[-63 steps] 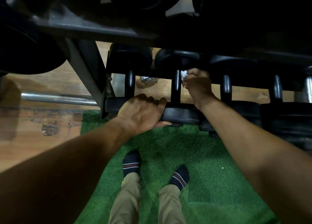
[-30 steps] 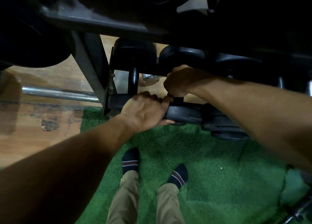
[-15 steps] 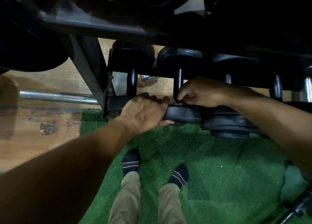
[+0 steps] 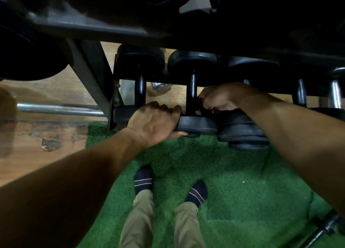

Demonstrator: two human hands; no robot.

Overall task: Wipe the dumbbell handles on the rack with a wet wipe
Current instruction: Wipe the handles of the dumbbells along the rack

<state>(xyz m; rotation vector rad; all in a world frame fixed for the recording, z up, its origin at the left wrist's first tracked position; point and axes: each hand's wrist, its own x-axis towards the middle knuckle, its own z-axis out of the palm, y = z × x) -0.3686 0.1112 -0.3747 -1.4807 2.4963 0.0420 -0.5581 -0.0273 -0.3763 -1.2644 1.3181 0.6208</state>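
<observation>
We are looking down past both forearms at the lowest shelf of a dark dumbbell rack (image 4: pixel 89 75), whose upper shelf is filling the top of the view in deep shadow. Our left hand (image 4: pixel 155 124) is curling over the near head (image 4: pixel 196 125) of the second dumbbell from the rack's left end, fingers close together on top and the thumb tucking beneath it. Our right hand (image 4: pixel 218 100) is reaching in from the right to the black handle (image 4: pixel 192 96) of that same dumbbell, near its lower end, with the fingers bent and bunched against the bar. The wet wipe is not showing; if it is in that hand, the fingers and the gloom are hiding it, and we cannot tell whether they are pinching anything. The first dumbbell's handle (image 4: pixel 140 90) is standing just left, partly behind the left hand's knuckles. Further right, two shinier handles (image 4: pixel 300 94) are peeking out above the right forearm, their heads mostly covered by it. Below, our socked feet (image 4: pixel 143 178) are standing on green artificial turf (image 4: pixel 233 182), beside wooden flooring (image 4: pixel 37 135) where a steel bar (image 4: pixel 56 109) is lying, its left end cut off
</observation>
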